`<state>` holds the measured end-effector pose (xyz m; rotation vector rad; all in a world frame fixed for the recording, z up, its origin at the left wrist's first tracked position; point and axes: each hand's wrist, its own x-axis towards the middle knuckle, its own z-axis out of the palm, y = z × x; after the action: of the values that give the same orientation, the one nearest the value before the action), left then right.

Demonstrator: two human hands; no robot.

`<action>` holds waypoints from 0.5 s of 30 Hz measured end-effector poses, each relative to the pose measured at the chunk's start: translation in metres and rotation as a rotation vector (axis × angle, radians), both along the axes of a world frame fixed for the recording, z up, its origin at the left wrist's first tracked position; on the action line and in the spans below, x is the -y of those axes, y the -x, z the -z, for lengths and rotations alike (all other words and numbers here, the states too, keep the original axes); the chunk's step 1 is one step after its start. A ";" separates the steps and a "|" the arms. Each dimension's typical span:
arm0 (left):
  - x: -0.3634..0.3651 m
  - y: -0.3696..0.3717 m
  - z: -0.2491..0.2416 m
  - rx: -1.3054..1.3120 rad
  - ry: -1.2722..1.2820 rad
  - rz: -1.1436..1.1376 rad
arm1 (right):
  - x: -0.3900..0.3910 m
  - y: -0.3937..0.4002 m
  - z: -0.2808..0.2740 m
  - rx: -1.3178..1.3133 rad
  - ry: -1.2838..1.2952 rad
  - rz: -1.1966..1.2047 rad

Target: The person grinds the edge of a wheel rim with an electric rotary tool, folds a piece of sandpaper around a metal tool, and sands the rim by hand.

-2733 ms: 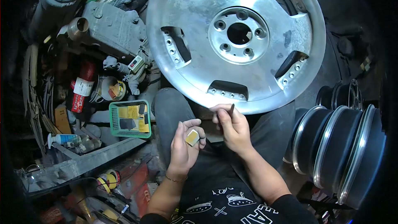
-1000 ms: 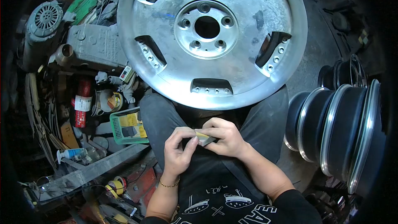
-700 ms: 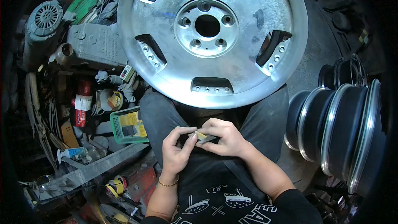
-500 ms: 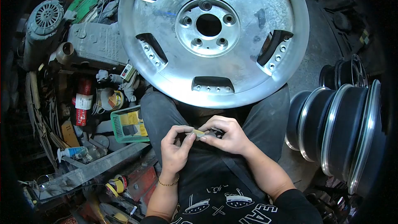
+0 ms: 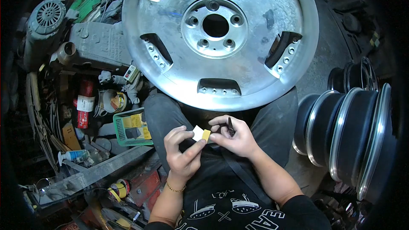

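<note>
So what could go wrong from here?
The small yellow-and-pale piece is pinched in the fingers of the left hand, so it might slip and drop. The dark, slim object is tucked in the right hand, and it could work loose if those fingers shift.

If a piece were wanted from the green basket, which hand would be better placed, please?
Probably the left hand: it is nearer the green basket, though it holds a yellow piece. The right hand, farther off, holds something dark.

Yellow and white paper (image 5: 205,136), silver wheel (image 5: 218,70) (grey-smudged), green basket (image 5: 119,130).
</note>
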<state>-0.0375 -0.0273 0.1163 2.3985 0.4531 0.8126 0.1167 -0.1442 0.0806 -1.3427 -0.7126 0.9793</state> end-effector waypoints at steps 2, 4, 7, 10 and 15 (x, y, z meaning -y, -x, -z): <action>0.000 0.005 0.000 -0.013 -0.183 0.035 | -0.001 0.002 0.012 -0.356 0.012 -0.051; 0.001 0.008 0.000 -0.039 -0.202 0.059 | 0.000 0.000 0.009 -0.436 -0.042 -0.141; 0.001 0.000 0.001 -0.019 -0.214 0.040 | 0.000 0.002 0.008 -0.398 -0.010 -0.076; 0.008 -0.004 -0.001 0.079 0.343 0.010 | 0.000 0.004 0.010 -0.349 0.003 -0.027; 0.013 -0.012 0.000 -0.032 1.024 -0.147 | -0.001 0.006 0.011 -0.229 -0.001 -0.052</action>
<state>-0.0260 -0.0405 0.1162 1.4341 0.8210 0.4227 0.1102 -0.1435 0.0701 -1.1928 -0.5757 1.1536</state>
